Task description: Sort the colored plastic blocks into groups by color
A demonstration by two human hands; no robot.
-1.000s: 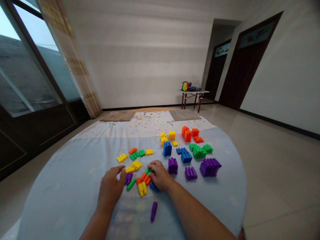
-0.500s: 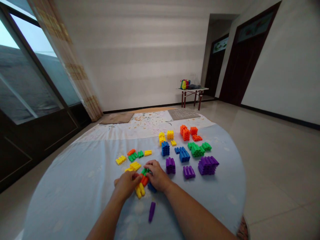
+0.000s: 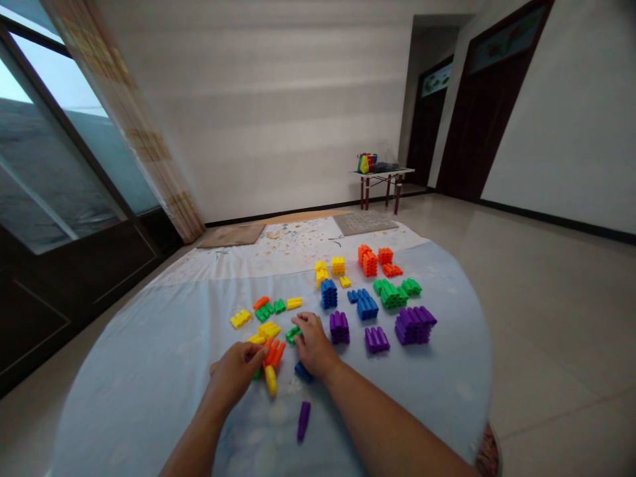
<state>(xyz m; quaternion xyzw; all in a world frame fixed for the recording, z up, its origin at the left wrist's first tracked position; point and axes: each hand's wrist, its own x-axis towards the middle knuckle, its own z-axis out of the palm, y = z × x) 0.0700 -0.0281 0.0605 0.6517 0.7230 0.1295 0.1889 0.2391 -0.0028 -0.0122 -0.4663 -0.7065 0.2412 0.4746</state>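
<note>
Bullet-shaped plastic building blocks lie on the cloth in front of me. My left hand (image 3: 236,371) pinches a joined group of orange blocks (image 3: 275,353) at its left side. Under that group a yellow block (image 3: 271,381) points toward me, and a bit of green shows beside my fingertips. My right hand (image 3: 315,346) has its fingers closed on green blocks (image 3: 292,334), partly covered by the fingers. A dark blue block (image 3: 303,372) lies beneath my right wrist. Nearer to me is a single purple block (image 3: 303,421). Yellow blocks (image 3: 268,330) sit just beyond the orange group.
Stacked purple blocks (image 3: 415,326), blue blocks (image 3: 366,305), green blocks (image 3: 392,293), orange blocks (image 3: 368,261) and yellow blocks (image 3: 338,266) stand at the right and back. Loose green blocks (image 3: 265,312) lie at the left. A blue cloth (image 3: 149,371) covers the rounded table.
My left hand has moved left with the orange blocks, away from the green blocks at my right hand. The orange group now shows more fully, over the yellow.
</note>
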